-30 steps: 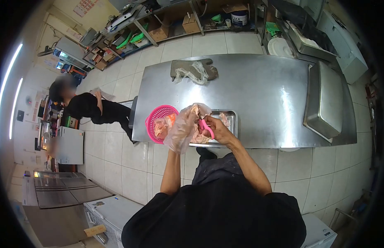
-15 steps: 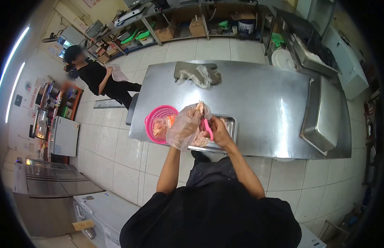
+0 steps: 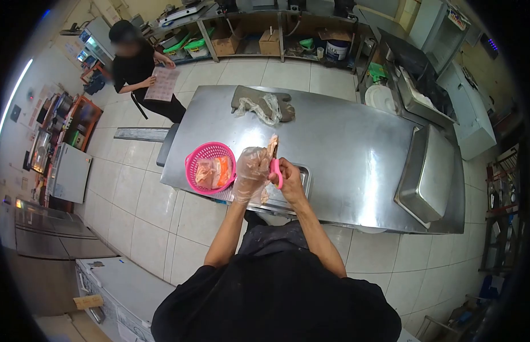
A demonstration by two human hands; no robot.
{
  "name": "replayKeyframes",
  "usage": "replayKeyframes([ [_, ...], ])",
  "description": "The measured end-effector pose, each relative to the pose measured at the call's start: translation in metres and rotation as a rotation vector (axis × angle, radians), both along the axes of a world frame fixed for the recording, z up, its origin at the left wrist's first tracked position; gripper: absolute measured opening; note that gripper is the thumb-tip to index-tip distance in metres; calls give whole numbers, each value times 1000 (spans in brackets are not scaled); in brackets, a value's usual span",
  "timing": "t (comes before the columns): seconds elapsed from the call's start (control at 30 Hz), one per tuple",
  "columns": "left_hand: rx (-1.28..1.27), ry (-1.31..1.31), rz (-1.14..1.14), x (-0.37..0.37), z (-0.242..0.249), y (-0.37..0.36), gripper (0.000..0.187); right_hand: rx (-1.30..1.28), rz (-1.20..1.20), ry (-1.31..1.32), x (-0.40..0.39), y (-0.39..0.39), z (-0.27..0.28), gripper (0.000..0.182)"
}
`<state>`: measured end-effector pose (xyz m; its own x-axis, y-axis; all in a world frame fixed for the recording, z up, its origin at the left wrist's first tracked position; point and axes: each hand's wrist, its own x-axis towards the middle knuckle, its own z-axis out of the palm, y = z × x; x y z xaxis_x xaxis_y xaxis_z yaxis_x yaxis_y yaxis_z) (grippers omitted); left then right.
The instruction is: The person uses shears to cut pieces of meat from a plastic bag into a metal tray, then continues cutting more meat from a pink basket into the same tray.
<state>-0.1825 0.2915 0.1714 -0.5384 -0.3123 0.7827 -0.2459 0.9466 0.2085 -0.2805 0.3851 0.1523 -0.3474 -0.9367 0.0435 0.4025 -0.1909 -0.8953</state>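
My left hand, inside a clear plastic glove, is closed on a piece of raw meat that sticks up above its fingers. Pink-handled scissors are in my bare right hand, its fingers in the handles. The blades run up against the meat; whether they are parted is hard to see. Below both hands lies a metal tray with some pale raw meat in it, partly hidden by my hands. Left of the glove stands a pink basket holding packs of meat in clear plastic.
On the steel table lie a grey oven mitt and crumpled clear plastic at the far side. A large metal pan sits at the right end. A co-worker stands beyond the left corner, holding a printed sheet.
The glove sits closer around my left hand, and the meat and scissors stay together. My view has shifted slightly. The co-worker has turned more towards the table, with the sheet raised.
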Motion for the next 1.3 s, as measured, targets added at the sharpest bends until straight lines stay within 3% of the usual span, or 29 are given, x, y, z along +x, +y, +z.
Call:
replayKeyframes([
  [0.03, 32, -11, 3, 1, -4, -1, 4, 3, -15, 36, 0, 1, 0, 33],
  [0.13, 862, 290, -125, 0, 2, -2, 10, 12, -82, 241, -4, 2, -10, 34],
  [0.17, 1155, 525, -472, 2, -2, -9, 19, 14, -123, 308, -7, 4, -13, 37],
  [0.3, 1203, 294, -421, 8, 60, 8, 38, -9, -212, 479, -16, 10, 6, 42],
  [0.4, 749, -252, -243, 2, 63, 0, 39, 38, -182, 596, -20, 20, 26, 38],
  [0.43, 767, -208, -273, 3, 69, 6, 38, 66, -185, 638, -20, 24, 37, 38],
  [0.5, 754, -78, -302, -2, 31, 0, 31, 110, -182, 703, -23, 25, 44, 41],
  [0.6, 737, 43, -340, -12, 14, 3, 24, 35, -166, 634, -25, 23, 33, 42],
  [0.67, 902, 126, -403, -13, 18, 9, 23, 60, -117, 633, -26, 25, 34, 45],
  [0.73, 1247, 247, -498, -12, 39, 20, 23, 41, -64, 564, -29, 28, 33, 48],
  [0.77, 879, 188, -289, -15, 32, 21, 24, 9, -37, 494, -29, 28, 30, 50],
  [0.87, 463, 151, -272, -18, 35, 11, 25, -77, 13, 293, -29, 28, 28, 53],
  [0.97, 1057, 289, -354, -18, 55, 37, 31, -161, 70, 169, -26, 27, 26, 52],
  [1.13, 1239, 450, -638, -30, 75, 37, 45, -156, 187, 110, -26, 29, 37, 50],
  [1.23, 1256, 373, -806, -20, 55, 23, 43, -64, 223, 143, -31, 30, 40, 71],
  [1.3, 1327, 271, -773, -12, 29, 14, 39, -50, 211, 156, -31, 29, 44, 81],
])
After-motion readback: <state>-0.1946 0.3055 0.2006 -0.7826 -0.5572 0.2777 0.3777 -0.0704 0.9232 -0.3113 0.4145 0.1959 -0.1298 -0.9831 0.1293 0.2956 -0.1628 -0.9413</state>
